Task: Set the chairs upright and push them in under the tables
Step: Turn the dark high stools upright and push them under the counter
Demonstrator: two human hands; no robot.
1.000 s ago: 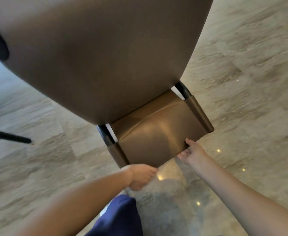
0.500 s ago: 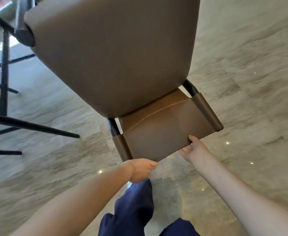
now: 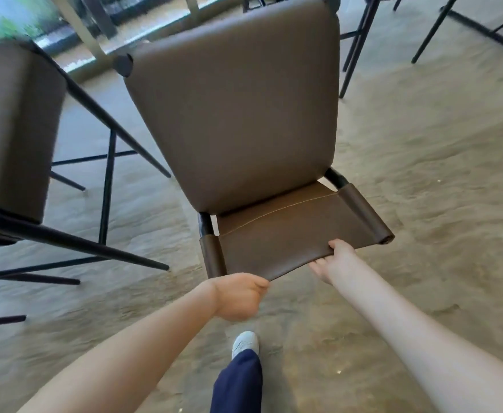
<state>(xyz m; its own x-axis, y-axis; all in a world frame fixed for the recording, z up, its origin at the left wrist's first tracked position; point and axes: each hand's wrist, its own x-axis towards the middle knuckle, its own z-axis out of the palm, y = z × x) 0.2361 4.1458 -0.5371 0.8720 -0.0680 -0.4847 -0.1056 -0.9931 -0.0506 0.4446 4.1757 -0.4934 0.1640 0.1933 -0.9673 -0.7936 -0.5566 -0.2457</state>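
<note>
A brown leather chair [image 3: 238, 114] with a black metal frame fills the middle of the view, its padded seat turned toward me and its backrest panel [image 3: 289, 234] nearest me. My left hand [image 3: 238, 296] grips the near left corner of the backrest's top edge, fingers curled. My right hand [image 3: 333, 260] holds the same edge further right, thumb on top and fingers underneath. The chair's legs point away from me and are mostly hidden behind the seat.
A second brown chair [image 3: 12, 120] with black legs lies tipped at the left. More black furniture legs [image 3: 357, 49] stand at the top right. Beige marble floor [image 3: 437, 204] spreads to the right. My shoe [image 3: 244, 344] and dark trouser leg are below.
The chair has swung further from me and more of its seat shows. The view has lifted, revealing the chair at the left, the window and other legs. Both hands keep their hold.
</note>
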